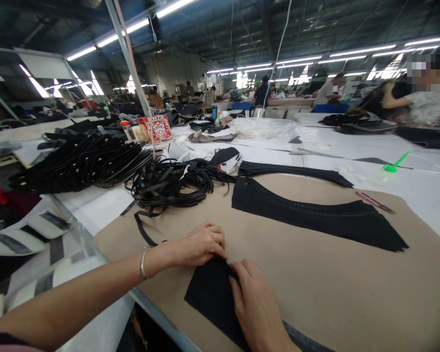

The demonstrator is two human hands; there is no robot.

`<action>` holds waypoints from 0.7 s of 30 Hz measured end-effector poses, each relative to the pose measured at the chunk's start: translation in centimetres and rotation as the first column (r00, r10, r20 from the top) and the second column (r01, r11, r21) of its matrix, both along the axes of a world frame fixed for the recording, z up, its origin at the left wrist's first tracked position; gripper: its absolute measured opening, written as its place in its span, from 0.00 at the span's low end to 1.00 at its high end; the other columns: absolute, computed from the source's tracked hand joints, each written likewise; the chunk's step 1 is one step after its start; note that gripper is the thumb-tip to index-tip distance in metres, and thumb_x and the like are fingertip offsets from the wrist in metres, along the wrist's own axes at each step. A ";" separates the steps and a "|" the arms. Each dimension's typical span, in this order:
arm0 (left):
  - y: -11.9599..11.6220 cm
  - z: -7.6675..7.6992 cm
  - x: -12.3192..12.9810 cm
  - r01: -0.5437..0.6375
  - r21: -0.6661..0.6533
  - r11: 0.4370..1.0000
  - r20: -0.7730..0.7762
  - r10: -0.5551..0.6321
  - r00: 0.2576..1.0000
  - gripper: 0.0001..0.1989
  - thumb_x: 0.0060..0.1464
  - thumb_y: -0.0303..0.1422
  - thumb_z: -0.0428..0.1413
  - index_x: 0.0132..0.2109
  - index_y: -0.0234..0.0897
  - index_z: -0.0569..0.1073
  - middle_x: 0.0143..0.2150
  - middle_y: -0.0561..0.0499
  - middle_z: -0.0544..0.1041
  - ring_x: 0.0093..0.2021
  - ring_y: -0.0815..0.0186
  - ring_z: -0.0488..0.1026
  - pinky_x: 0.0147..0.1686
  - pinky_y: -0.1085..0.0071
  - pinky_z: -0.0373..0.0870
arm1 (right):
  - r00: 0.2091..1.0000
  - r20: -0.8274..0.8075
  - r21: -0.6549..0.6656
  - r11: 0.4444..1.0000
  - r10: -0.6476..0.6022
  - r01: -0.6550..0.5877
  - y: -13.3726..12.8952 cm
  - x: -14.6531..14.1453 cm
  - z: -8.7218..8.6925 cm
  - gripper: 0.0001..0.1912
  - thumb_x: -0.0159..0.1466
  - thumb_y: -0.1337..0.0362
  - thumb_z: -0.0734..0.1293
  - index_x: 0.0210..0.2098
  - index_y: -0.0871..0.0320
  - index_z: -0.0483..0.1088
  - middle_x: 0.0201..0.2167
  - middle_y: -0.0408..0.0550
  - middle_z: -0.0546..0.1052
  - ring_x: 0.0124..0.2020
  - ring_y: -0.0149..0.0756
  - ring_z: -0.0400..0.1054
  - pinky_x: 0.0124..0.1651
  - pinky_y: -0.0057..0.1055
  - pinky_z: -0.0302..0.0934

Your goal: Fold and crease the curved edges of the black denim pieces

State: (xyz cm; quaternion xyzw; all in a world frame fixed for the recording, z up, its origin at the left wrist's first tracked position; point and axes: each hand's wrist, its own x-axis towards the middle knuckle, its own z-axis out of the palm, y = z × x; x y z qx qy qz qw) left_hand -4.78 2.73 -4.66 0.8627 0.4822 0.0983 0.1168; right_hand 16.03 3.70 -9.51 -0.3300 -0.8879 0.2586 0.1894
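Note:
A black fabric piece lies on the tan board near the front edge. At its top edge, my left hand has its fingers pinched together on the fabric. My right hand rests over the piece's right side, thumb and fingers closed on its folded upper edge. A thin black strip runs from a tangled heap of black strips toward my left wrist. Larger curved black pieces are stacked farther back on the board.
Pink-handled snips lie at the board's right. A large pile of black pieces stands at the left. A green brush-like tool sits on white sheeting. The table edge runs below my left forearm. Several people work in the background.

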 end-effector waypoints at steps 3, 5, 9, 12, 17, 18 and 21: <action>-0.3 0.0 -0.2 0.066 0.070 0.995 -0.087 -0.060 0.994 0.15 0.58 0.21 0.51 0.45 0.44 0.77 0.41 0.52 0.78 0.49 0.63 0.68 0.55 0.63 0.54 | 1.000 0.011 0.050 0.999 0.016 -0.017 -0.3 0.3 -0.7 0.17 0.64 0.77 0.54 0.43 0.57 0.69 0.38 0.50 0.70 0.41 0.41 0.65 0.45 0.37 0.61; -0.5 -0.1 -0.4 0.111 0.113 0.987 -0.155 -0.093 0.984 0.15 0.59 0.21 0.50 0.46 0.43 0.76 0.43 0.51 0.77 0.50 0.63 0.68 0.55 0.63 0.54 | 0.999 0.022 0.096 0.995 0.031 -0.033 -0.4 0.4 -0.9 0.19 0.63 0.79 0.54 0.45 0.58 0.69 0.39 0.50 0.70 0.41 0.41 0.64 0.46 0.37 0.61; -0.8 -0.2 -0.7 0.176 0.128 0.976 -0.231 -0.143 0.962 0.14 0.62 0.24 0.49 0.50 0.42 0.73 0.45 0.49 0.76 0.51 0.63 0.67 0.56 0.63 0.53 | 0.997 0.050 0.169 0.983 0.060 -0.068 -0.6 0.5 -1.0 0.22 0.61 0.81 0.55 0.47 0.59 0.70 0.41 0.50 0.71 0.42 0.41 0.63 0.48 0.37 0.60; -1.1 -0.2 -0.9 0.188 0.134 0.973 -0.244 -0.152 0.958 0.13 0.65 0.26 0.47 0.52 0.43 0.71 0.44 0.50 0.77 0.50 0.64 0.67 0.57 0.64 0.53 | 0.995 0.078 0.215 0.974 0.059 -0.075 -0.6 0.4 -1.1 0.22 0.61 0.81 0.56 0.48 0.60 0.71 0.40 0.51 0.71 0.41 0.41 0.63 0.48 0.37 0.61; -1.3 -0.6 -1.5 0.150 0.180 0.972 -0.184 -0.116 0.976 0.15 0.66 0.28 0.45 0.53 0.45 0.71 0.44 0.50 0.77 0.54 0.64 0.66 0.58 0.62 0.53 | 0.990 0.135 0.259 0.963 0.046 -0.080 -0.6 0.2 -1.3 0.23 0.60 0.81 0.57 0.50 0.60 0.71 0.40 0.51 0.72 0.41 0.41 0.64 0.46 0.37 0.61; -1.3 -0.7 -1.6 0.136 0.188 0.973 -0.169 -0.105 0.980 0.15 0.66 0.27 0.44 0.53 0.45 0.71 0.45 0.50 0.77 0.55 0.63 0.66 0.59 0.61 0.53 | 0.989 0.141 0.266 0.960 0.047 -0.084 -0.5 0.2 -1.3 0.24 0.61 0.81 0.57 0.51 0.60 0.70 0.41 0.51 0.72 0.41 0.41 0.64 0.47 0.37 0.61; -1.3 -0.9 -1.9 0.118 0.196 0.973 -0.160 -0.087 0.983 0.15 0.66 0.27 0.44 0.52 0.44 0.72 0.46 0.49 0.77 0.55 0.63 0.66 0.59 0.60 0.51 | 0.987 0.155 0.275 0.958 0.044 -0.086 -0.5 0.2 -1.1 0.25 0.61 0.81 0.56 0.54 0.60 0.69 0.42 0.51 0.72 0.42 0.41 0.64 0.47 0.36 0.60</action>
